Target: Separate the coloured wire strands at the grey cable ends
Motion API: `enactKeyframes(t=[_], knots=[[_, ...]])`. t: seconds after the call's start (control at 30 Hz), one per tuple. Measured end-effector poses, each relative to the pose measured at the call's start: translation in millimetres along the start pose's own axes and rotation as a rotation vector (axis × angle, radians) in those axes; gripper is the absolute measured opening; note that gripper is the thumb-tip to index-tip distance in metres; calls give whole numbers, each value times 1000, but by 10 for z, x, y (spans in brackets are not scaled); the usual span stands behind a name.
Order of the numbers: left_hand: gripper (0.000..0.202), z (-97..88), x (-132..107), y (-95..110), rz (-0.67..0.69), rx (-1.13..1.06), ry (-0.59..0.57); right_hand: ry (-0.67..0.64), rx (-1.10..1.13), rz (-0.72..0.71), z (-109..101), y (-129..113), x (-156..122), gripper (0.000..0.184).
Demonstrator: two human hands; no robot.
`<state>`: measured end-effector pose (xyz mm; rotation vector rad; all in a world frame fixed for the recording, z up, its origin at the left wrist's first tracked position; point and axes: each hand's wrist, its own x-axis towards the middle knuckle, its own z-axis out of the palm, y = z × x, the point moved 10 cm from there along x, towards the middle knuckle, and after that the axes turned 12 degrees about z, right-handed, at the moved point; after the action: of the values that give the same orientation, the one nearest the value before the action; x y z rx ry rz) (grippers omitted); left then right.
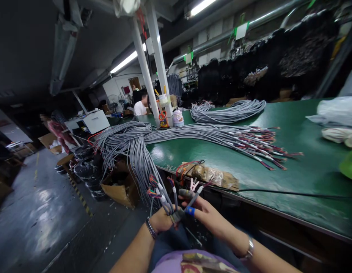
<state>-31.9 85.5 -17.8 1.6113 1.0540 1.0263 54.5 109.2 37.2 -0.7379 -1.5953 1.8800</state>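
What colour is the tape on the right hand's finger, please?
Blue tape, seen in the head view.

Left hand [161,220] fingers hidden behind gripped grey cables [167,199]; forearms cut off.

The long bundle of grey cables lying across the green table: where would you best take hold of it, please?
Probably around the grey sheathed middle of the cable bundle, coming from above and closing across its run. There the cables lie close and parallel on the green table, whereas the right end fans into loose stripped coloured wires.

A green table [307,167] carries a coil of grey cables [227,112] and a white jar [178,118]. Cardboard boxes [119,189] sit on the floor [36,216] beside it.
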Motion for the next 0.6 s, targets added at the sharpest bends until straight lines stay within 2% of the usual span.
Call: enactKeyframes(t=[0.07, 0.17, 0.23, 0.3, 0.4, 0.47, 0.6], knots=[[54, 63, -4, 11, 5, 28, -111, -53, 101, 26, 53, -90, 23, 47], [41, 135, -31, -28, -29, 71, -254, -199, 116, 46, 229, -223, 33, 49], [35, 130, -50, -93, -67, 99, -285, -282, 73, 84, 326, -230, 15, 50], [30, 105, -62, -154, -91, 133, -292, -311, -6, 79, 356, -224, -11, 47], [24, 106, -67, -202, -106, 177, -326, -216, -199, -69, 279, -293, -44, 34], [25, 126, -47, -188, -100, 169, -338, -105, -281, -138, 181, -313, -58, 36], [35, 200, 11, -127, -86, 51, -329, 87, -210, -126, -60, -231, -102, 45]])
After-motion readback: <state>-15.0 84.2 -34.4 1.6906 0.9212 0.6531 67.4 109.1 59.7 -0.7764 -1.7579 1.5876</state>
